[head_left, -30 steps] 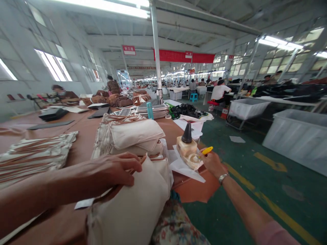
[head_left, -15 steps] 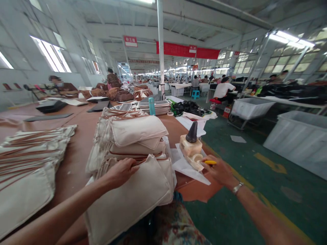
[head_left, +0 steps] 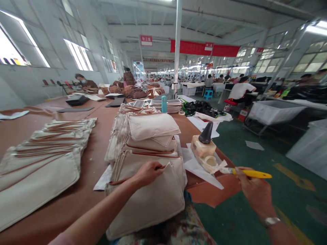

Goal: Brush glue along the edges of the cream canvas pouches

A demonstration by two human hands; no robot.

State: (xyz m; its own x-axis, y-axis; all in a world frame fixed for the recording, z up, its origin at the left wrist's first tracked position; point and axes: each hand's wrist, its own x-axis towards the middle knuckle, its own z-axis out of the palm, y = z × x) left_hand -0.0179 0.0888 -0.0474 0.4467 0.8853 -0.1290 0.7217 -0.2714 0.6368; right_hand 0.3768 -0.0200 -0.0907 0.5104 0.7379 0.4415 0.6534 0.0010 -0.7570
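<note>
The top canvas pouch (head_left: 145, 204), cream with tan leather piping, lies on a tall stack of like pouches (head_left: 146, 131) near the front edge of the brown tabletop (head_left: 85, 194). The person's left hand (head_left: 149, 173) rests on the pouch's upper edge, beside the piping, with the fingers (head_left: 156, 169) lightly curled. They may be holding that edge, but whether they pinch it or only lie there, I cannot tell. The left forearm reaches in from the lower left, low across the pouch, the wrist nearly flat.

The right hand (head_left: 252, 190) is clenched around a yellow-handled brush (head_left: 251, 174), held level, its pale tip pointing left. The tip hangs just beside a sheet of white paper (head_left: 201, 173), which carries a pale block (head_left: 203, 146) topped by a dark cone (head_left: 206, 132) and a pale rounded dish (head_left: 211, 164). The right forearm rises from the lower right, with a wristwatch (head_left: 271, 222) on the wrist, and the hand sits out past the tabletop's edge, above the green floor (head_left: 230, 221).

Flat stacks of piped pouches (head_left: 43, 170) lie toward the left edge. Farther along stand a teal bottle (head_left: 164, 104) and stacked trays (head_left: 167, 108). Beyond the tabletop, a co-worker in a white shirt (head_left: 241, 92) sits near a white-lined cart (head_left: 274, 114).
</note>
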